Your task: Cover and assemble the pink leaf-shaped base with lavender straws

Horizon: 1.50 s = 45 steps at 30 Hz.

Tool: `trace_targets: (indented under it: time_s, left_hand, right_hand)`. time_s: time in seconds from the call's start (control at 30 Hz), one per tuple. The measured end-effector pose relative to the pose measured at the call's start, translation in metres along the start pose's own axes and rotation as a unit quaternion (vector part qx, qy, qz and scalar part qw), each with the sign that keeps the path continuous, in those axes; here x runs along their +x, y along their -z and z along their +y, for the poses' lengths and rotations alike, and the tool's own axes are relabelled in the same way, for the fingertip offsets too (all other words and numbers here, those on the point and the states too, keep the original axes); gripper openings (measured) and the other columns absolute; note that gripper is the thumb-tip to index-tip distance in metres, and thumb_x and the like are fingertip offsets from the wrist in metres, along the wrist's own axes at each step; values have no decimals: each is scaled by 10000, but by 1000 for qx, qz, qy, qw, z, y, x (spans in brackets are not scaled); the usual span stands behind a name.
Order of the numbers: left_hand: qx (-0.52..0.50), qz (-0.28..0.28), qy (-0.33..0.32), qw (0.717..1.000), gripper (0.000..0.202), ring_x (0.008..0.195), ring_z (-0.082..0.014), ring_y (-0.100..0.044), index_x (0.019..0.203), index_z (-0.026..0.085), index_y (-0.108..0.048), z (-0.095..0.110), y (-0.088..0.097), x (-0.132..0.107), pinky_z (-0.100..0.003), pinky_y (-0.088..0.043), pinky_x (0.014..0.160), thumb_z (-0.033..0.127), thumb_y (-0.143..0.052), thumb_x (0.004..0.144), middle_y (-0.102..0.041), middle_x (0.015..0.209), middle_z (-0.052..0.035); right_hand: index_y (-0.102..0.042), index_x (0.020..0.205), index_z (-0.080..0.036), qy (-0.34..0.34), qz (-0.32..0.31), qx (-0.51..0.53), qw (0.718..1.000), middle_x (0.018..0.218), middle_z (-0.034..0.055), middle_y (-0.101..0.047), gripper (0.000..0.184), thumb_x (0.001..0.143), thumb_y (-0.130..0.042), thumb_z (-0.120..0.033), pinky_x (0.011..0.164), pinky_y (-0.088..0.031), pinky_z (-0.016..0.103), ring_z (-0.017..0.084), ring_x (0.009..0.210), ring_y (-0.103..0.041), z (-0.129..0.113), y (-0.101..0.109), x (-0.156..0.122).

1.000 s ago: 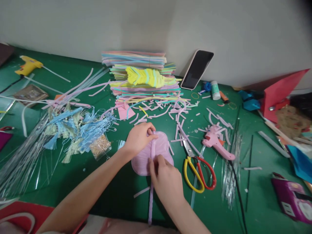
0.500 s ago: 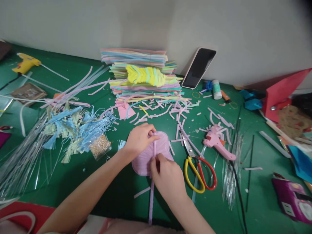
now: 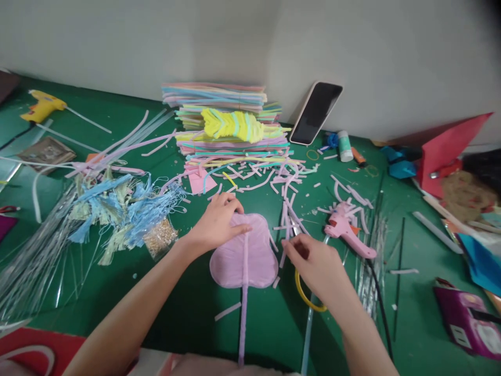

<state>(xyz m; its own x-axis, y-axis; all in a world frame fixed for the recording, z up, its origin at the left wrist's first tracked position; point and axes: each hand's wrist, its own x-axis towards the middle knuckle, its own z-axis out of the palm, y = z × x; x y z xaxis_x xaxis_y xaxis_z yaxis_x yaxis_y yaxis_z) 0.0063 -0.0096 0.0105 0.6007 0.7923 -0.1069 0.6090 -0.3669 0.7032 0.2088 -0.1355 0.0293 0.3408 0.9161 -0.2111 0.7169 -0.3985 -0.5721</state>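
Note:
A pink fan-shaped piece (image 3: 254, 256) with a lilac strip down its middle as a stem (image 3: 243, 308) lies on the green table (image 3: 188, 318). My left hand (image 3: 217, 222) rests on the piece's upper left, fingers curled, index finger pressing the top of the strip. My right hand (image 3: 317, 263) hovers to the right of the piece, fingers loosely curled with nothing visible in them. It covers most of the yellow-and-red-handled scissors (image 3: 303, 297). A pink glue gun (image 3: 348, 235) lies just beyond my right hand.
Stacked coloured strips (image 3: 227, 112) sit at the back with cut scraps (image 3: 285, 198) strewn in front. A phone (image 3: 316, 112) leans on the wall. Blue tassels (image 3: 121, 206), a bead bag (image 3: 161, 236), clear sticks (image 3: 31, 261) and a yellow glue gun (image 3: 41, 104) lie left. Red paper (image 3: 450, 149) and a purple device (image 3: 467, 318) are right.
My right hand has left the strip on the pink piece and moved right, over the scissors. My left hand stays on the piece's top.

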Motion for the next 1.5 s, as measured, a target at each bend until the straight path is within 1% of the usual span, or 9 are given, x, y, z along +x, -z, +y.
trace_targets:
  time_s: [0.23, 0.33, 0.5, 0.7, 0.93, 1.13, 1.23, 1.37, 1.5]
  left_hand:
    - [-415, -21, 156, 896, 352, 648, -130, -563, 881, 190, -655, 17, 14, -3, -226, -439, 565, 522, -542, 866, -622, 770, -11]
    - [-544, -62, 171, 819, 384, 639, -130, -598, 908, 172, -699, 18, 10, -5, -222, -470, 575, 533, -578, 854, -657, 744, -33]
    - [-629, -88, 187, 750, 420, 742, -194, -673, 927, 153, -724, 16, -4, -4, -290, -536, 678, 546, -621, 823, -732, 837, -95]
    - [-619, -55, 191, 760, 275, 757, -166, -690, 904, 120, -734, 16, -6, -5, -248, -530, 737, 305, -795, 711, -753, 858, -95]
    - [-638, 52, 156, 752, 271, 912, -196, -686, 970, 131, -722, 15, 0, -4, -263, -536, 801, 353, -694, 817, -749, 1001, -93]
    - [-694, 173, 111, 690, 333, 1193, -266, -579, 1065, 163, -696, 30, 0, -6, -339, -510, 940, 422, -581, 890, -693, 1189, -91]
    - [-660, 165, 51, 731, 464, 1228, -303, -547, 1091, 161, -687, 33, 1, -9, -395, -508, 944, 538, -483, 913, -653, 1250, -122]
    - [-475, 290, 29, 830, 403, 1268, -271, -501, 1131, 190, -653, 24, 2, -9, -359, -460, 982, 495, -483, 930, -592, 1317, -105]
    - [-452, 276, 71, 845, 423, 1251, -252, -513, 1212, 218, -564, 18, 1, -5, -356, -458, 980, 501, -539, 898, -547, 1360, -99]
  right_hand:
    - [-666, 1000, -183, -26, -33, 282, 958, 883, 75, -702, 454, 800, -582, -582, 644, -467, 283, 196, 759, -618, -14, -10, 9]
    - [-688, 842, -176, -53, -93, 418, 902, 701, 11, -656, 394, 732, -684, -555, 577, -430, 247, 150, 640, -571, -14, -20, 18]
    - [-678, 882, -179, -60, -22, 472, 879, 712, -6, -666, 442, 724, -660, -591, 581, -432, 247, 134, 615, -561, -7, -25, 49]
    - [-680, 908, -147, -17, 38, 455, 889, 882, 66, -712, 499, 791, -562, -617, 767, -482, 319, 199, 825, -634, -13, -20, 64]
    - [-596, 994, -179, 43, 230, 249, 940, 999, 109, -632, 382, 825, -552, -519, 825, -451, 370, 234, 943, -579, -32, -23, 17]
    - [-604, 763, -209, 75, 52, 199, 976, 703, 60, -623, 302, 840, -535, -493, 637, -403, 329, 204, 629, -552, -35, -31, 4]
    - [-604, 801, -208, 50, 40, 288, 955, 642, 44, -617, 349, 861, -491, -533, 606, -425, 319, 187, 560, -557, -30, -35, 14]
    - [-559, 865, -197, 20, -4, 379, 925, 682, 42, -652, 458, 875, -411, -630, 549, -499, 300, 169, 534, -617, -26, -39, 22]
    - [-540, 857, -187, 3, -37, 445, 895, 674, 32, -660, 493, 838, -457, -673, 522, -516, 269, 146, 525, -630, -26, -43, 18]
